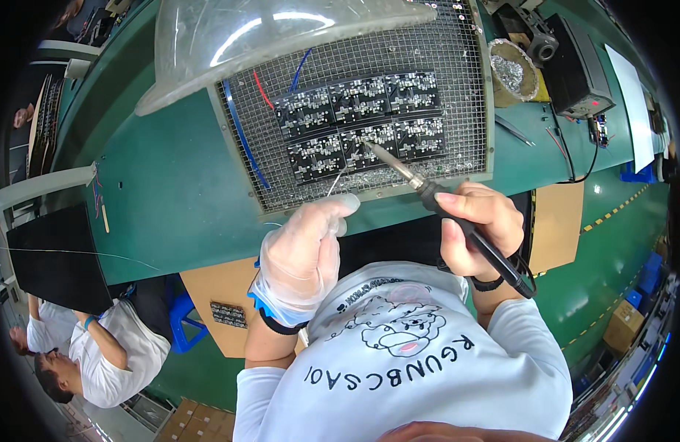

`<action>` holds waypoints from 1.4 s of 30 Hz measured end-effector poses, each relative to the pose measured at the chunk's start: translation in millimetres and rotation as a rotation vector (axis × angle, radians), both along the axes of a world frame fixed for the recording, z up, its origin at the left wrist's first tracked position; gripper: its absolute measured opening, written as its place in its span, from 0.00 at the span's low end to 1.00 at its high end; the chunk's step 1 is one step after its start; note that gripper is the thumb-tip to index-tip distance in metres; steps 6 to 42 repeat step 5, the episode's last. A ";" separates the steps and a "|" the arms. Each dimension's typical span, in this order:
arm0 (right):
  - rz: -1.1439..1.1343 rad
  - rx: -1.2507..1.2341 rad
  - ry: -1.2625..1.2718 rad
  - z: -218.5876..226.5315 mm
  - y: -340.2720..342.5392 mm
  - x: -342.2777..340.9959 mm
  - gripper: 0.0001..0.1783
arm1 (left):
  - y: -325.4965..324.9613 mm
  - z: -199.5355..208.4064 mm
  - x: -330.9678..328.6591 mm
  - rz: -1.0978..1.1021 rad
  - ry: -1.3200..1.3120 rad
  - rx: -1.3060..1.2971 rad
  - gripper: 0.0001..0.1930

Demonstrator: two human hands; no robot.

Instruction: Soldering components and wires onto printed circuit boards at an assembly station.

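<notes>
My right hand [487, 227] is closed around the black handle of a soldering iron [428, 190]. The iron's tip touches or hovers just over the lower middle section of a black circuit board panel [362, 127] crowded with small components. In a clear glove, my left hand [303, 247] pinches a thin length of solder wire [337, 183], its end pointing up at the panel's lower edge left of the iron tip. The panel lies on a metal mesh tray [262, 132].
A clear curved hood [281, 44] overhangs the tray's far left. To the right stand a tub of metal scraps [508, 74], tweezers [514, 131] and a black soldering station [581, 70]. Blue and red wires lie on the mesh. Another person [107, 346] sits at lower left.
</notes>
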State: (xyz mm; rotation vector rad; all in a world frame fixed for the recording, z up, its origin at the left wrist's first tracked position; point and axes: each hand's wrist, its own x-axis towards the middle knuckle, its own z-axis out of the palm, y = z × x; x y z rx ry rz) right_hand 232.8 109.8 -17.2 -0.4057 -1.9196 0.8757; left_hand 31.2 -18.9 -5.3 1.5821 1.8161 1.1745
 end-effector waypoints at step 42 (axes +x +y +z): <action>-0.017 -0.043 -0.024 3.1 -2.9 -3.6 0.17 | 1.3 1.4 2.6 0.046 -0.017 -0.035 0.11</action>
